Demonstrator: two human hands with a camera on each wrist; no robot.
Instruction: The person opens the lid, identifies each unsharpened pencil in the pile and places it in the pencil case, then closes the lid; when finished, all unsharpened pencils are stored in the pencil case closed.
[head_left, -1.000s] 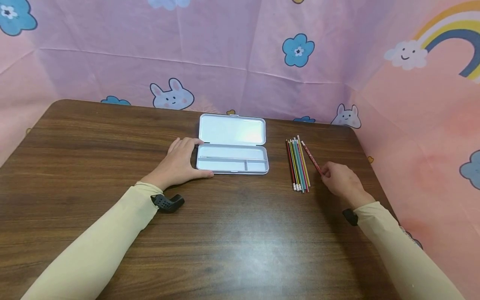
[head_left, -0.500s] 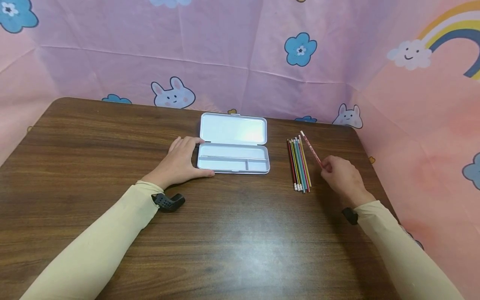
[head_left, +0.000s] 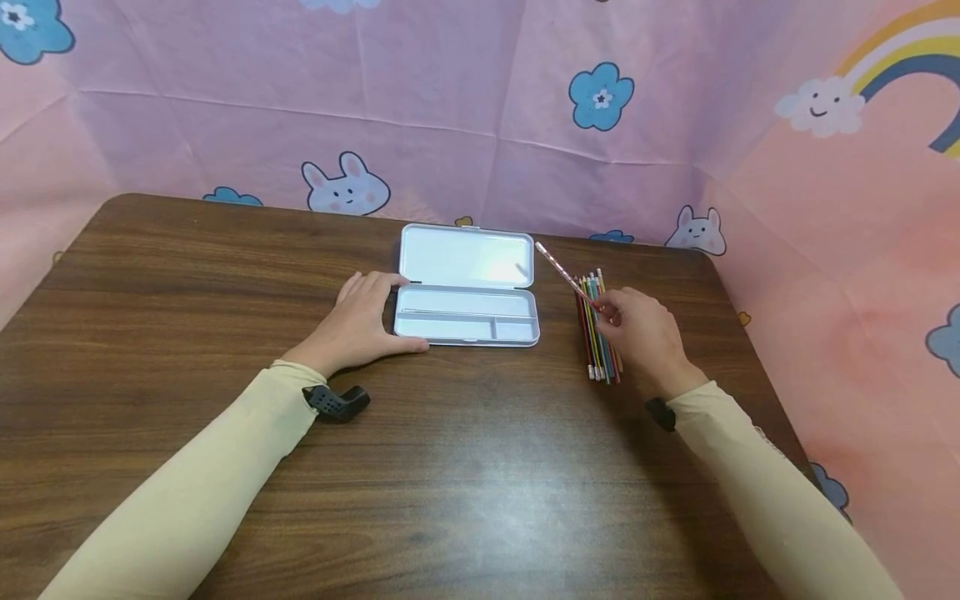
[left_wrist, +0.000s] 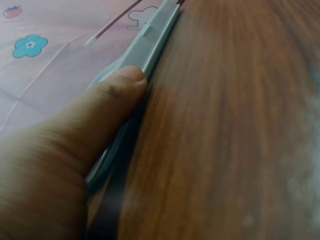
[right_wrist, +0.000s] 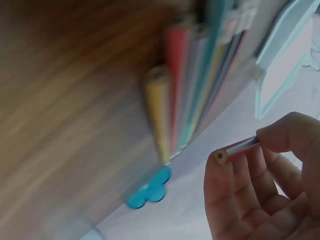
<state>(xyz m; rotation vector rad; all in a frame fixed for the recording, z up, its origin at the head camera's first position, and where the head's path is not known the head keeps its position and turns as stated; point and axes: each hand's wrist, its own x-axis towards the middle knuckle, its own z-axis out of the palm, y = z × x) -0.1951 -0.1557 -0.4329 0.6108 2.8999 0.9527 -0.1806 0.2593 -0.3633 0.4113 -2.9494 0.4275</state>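
An open white pencil case (head_left: 467,257) lies on the table, its lid folded back. My left hand (head_left: 354,327) holds its left end, thumb along the front edge and a finger by the hinge. In the left wrist view the thumb (left_wrist: 112,95) presses on the case's rim (left_wrist: 150,42). My right hand (head_left: 647,337) pinches a red-and-white patterned pencil (head_left: 557,267) near its lower end, tilted above the pile. The right wrist view shows this pencil (right_wrist: 241,145) between thumb and fingers, a flat unsharpened end outward. Several coloured pencils (head_left: 590,350) lie side by side beneath the right hand, partly hidden.
The case's base has a long rear compartment and two front ones, split by a divider (head_left: 493,328). A brown wooden table (head_left: 420,450) carries everything. Patterned pink cloth (head_left: 450,167) hangs behind its back edge and along the right side.
My right hand has lifted the patterned pencil off the table and carried it left over the other pencils, towards the case. My left hand stays at the case.
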